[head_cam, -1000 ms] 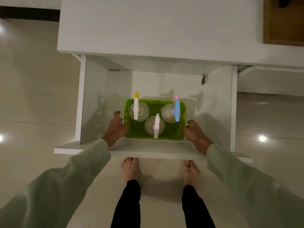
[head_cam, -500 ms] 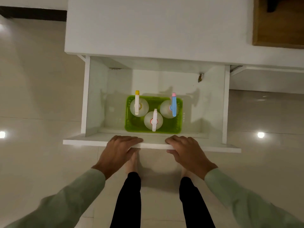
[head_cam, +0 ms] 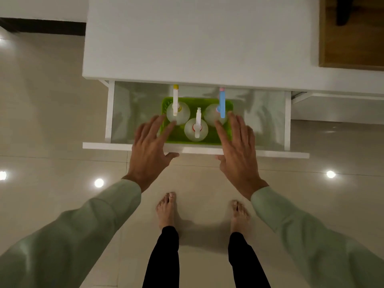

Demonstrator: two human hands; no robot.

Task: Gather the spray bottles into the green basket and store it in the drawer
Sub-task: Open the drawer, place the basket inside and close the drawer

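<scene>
The green basket (head_cam: 208, 140) sits inside the white drawer (head_cam: 195, 151), which stands partly pushed in under the white tabletop (head_cam: 197, 42). Three clear spray bottles stand in the basket: one with a yellow-tipped head (head_cam: 175, 100), one with a white head (head_cam: 197, 124), one with a blue head (head_cam: 222, 104). My left hand (head_cam: 150, 146) and my right hand (head_cam: 239, 150) hover flat over the drawer's front edge, fingers spread, holding nothing. Their fingertips cover the basket's left and right sides.
Glossy beige floor tiles surround the unit, with bright light spots reflected. My bare feet (head_cam: 167, 210) stand just in front of the drawer. A brown wooden panel (head_cam: 351, 32) lies at the upper right, and a lower white shelf (head_cam: 336, 107) extends to the right.
The drawer has slid further in under the tabletop. My hands went from the basket's sides to the drawer front, and now lie flat with fingers spread above the front edge.
</scene>
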